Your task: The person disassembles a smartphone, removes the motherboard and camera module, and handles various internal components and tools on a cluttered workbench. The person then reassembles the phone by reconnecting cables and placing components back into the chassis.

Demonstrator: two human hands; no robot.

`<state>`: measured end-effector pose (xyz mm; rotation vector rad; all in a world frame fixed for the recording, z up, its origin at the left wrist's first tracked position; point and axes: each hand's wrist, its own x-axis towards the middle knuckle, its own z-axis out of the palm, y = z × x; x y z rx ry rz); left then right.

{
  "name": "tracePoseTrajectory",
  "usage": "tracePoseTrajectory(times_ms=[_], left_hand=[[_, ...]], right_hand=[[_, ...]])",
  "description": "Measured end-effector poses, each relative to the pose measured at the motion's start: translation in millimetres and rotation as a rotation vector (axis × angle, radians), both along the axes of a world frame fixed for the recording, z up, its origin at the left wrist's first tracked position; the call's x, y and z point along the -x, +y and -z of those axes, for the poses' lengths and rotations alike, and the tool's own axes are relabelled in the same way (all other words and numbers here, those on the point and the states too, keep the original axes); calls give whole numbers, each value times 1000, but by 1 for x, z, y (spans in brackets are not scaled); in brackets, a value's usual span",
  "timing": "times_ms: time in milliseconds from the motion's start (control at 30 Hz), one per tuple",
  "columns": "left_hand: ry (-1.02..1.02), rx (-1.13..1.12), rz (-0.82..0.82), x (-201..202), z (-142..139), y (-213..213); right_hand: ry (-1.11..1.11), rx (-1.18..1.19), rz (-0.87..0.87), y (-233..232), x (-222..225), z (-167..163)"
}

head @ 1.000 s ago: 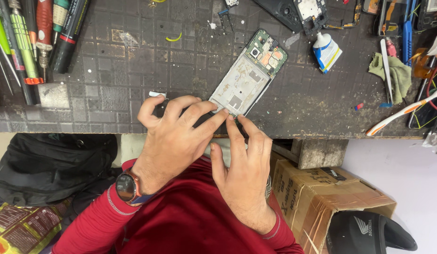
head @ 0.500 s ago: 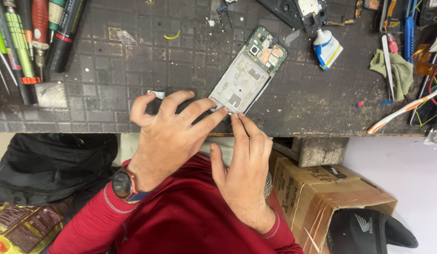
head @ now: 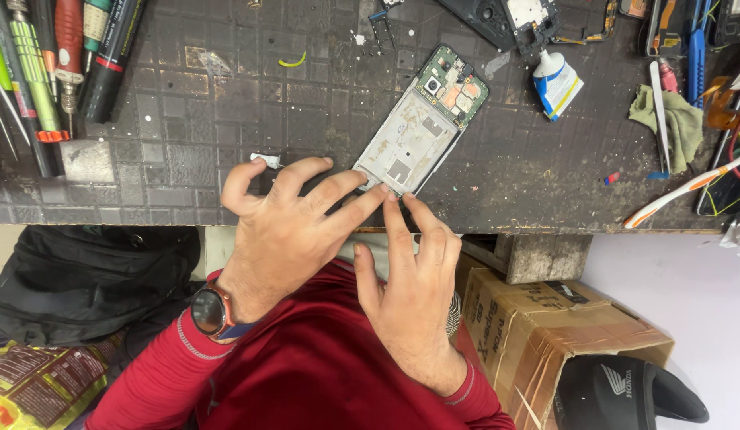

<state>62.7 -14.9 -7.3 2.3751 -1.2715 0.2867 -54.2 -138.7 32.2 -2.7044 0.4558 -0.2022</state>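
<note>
An opened phone with its back cover off lies slanted on the dark work mat, green circuit board at its far end. My left hand, a watch on the wrist, lies spread at the table's front edge. Its fingertips reach the phone's near end. Its palm covers a dark flat piece with a small white tab showing by the index finger. My right hand comes up from below, its fingers straight and touching the phone's near corner. Neither hand grips anything that I can see.
Screwdrivers and pens lie at the mat's left. A glue tube, a black phone cover, a green cloth, tweezers and a toothbrush are at the right. Below the table are a cardboard box and a black bag.
My left hand's fingers have uncurled and spread wider over the dark piece. The right hand's fingertips have crept up to the phone's corner. The phone has hardly moved.
</note>
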Motion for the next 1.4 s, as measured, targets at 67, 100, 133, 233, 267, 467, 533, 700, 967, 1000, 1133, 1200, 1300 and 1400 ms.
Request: tracePoseTrajectory(times_ms=[67,100,133,233,267,467,533,700,967,1000,1133,1200,1300,1400], left_hand=[[4,-10,-3,0,-1,0],[7,-15,-4,0,-1,0],[13,-15,-9,0,-1,-1],[6,-16,-21,0,-2,-2],[-12,-21,-25,1,-2,-2],[-32,-13,-40,3,-3,0],[-45,-7,-36,1,-1,-1],[-54,-11,-38,2,1,0],[-53,-3,-40,2,3,-1],[-55,-6,-40,2,3,-1],[-58,-6,-41,2,3,-1],[-57,-17,-39,2,3,0],[-60,-7,-38,2,4,0],[-65,6,-47,2,4,-1]], right_hand=[[-2,0,4,0,0,0],[-5,0,4,1,-1,1],[-9,2,4,1,0,1],[-20,-12,5,0,1,1],[-35,-30,7,0,2,2],[-70,-89,33,0,9,6],[-75,-85,40,0,10,9],[-48,-51,37,-1,13,12],[-31,30,35,-2,8,14],[-29,42,35,-2,7,15],[-22,55,30,-2,6,14],[-22,74,24,-2,6,13],[-17,216,9,1,4,15],[3,368,0,7,4,19]])
